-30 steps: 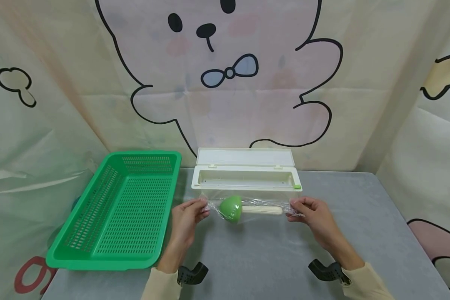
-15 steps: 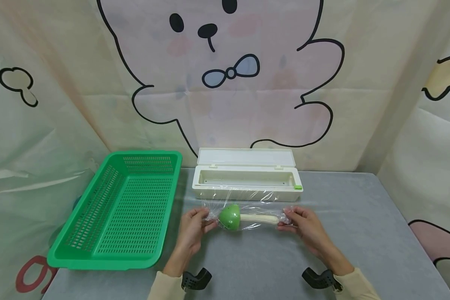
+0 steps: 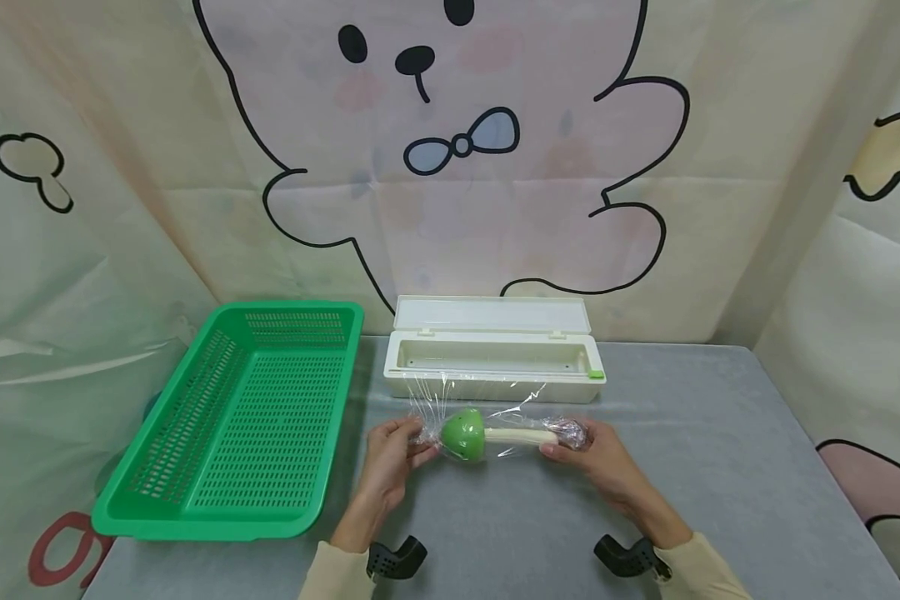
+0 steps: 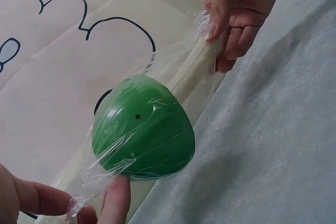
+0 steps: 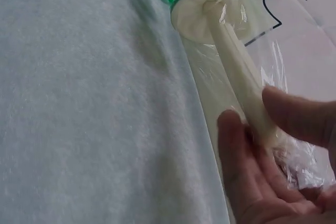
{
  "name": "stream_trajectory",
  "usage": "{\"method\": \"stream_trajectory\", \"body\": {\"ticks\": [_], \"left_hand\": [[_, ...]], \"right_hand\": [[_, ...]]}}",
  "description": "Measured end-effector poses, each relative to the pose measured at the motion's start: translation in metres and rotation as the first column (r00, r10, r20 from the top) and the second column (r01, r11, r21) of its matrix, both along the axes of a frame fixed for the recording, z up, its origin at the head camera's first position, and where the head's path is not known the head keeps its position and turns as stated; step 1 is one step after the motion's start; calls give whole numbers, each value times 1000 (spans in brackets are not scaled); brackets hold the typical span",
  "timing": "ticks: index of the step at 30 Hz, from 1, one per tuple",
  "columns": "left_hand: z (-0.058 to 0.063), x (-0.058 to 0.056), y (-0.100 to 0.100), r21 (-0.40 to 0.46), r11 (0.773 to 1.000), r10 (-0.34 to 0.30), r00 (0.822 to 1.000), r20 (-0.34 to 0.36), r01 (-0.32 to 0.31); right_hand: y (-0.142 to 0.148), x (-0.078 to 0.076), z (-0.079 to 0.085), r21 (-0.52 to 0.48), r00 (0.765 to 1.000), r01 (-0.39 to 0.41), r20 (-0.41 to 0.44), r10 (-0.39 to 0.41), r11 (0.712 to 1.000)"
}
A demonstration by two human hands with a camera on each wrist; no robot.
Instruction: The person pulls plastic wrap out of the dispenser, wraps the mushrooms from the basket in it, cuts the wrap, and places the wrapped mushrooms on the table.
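Note:
A mushroom-shaped thing [image 3: 463, 435] with a green domed cap and a cream stem lies level between my two hands, wrapped in clear plastic film [image 3: 570, 433]. At the cap end, my left hand [image 3: 390, 462] pinches the gathered film; one fingertip [image 4: 116, 198] touches the underside of the cap in the left wrist view. My right hand [image 3: 607, 467] holds the far end of the stem [image 5: 236, 66] between thumb and fingers, with bunched film by its palm. Loose film stands up behind the cap, towards a long white box [image 3: 495, 390].
The white box has its lid [image 3: 491, 314] raised and a small green tab [image 3: 596, 374] at its right end. A green slotted basket [image 3: 112, 521] stands at the left of the grey table [image 3: 720, 467]. A printed cloth [image 3: 532, 217] hangs behind.
Both hands have come nearer to my body and closer together with the wrapped thing. My right hand has moved left onto the stem end, and the film there is now bunched up.

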State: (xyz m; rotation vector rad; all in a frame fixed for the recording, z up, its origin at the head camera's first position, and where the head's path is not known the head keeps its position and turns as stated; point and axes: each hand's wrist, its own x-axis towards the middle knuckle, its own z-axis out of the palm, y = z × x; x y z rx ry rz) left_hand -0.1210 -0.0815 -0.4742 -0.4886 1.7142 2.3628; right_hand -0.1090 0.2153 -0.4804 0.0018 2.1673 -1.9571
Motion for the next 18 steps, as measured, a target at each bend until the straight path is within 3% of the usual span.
{"method": "stream_trajectory", "body": {"ticks": [8, 13, 15, 18], "left_hand": [[-6, 0, 4, 56, 995, -79, 995, -58, 82], [-16, -1, 8, -12, 980, -198, 978, -63, 197], [-19, -2, 10, -36, 974, -227, 972, -59, 225], [-23, -6, 14, -6, 970, -243, 968, -62, 243]], "right_hand": [[0, -3, -1, -120, 999, -31, 22, 34, 992], [2, -6, -4, -128, 998, -49, 45, 55, 991], [2, -7, -5, -146, 996, -62, 50, 70, 987], [3, -11, -8, -174, 994, -86, 47, 96, 981]]}}
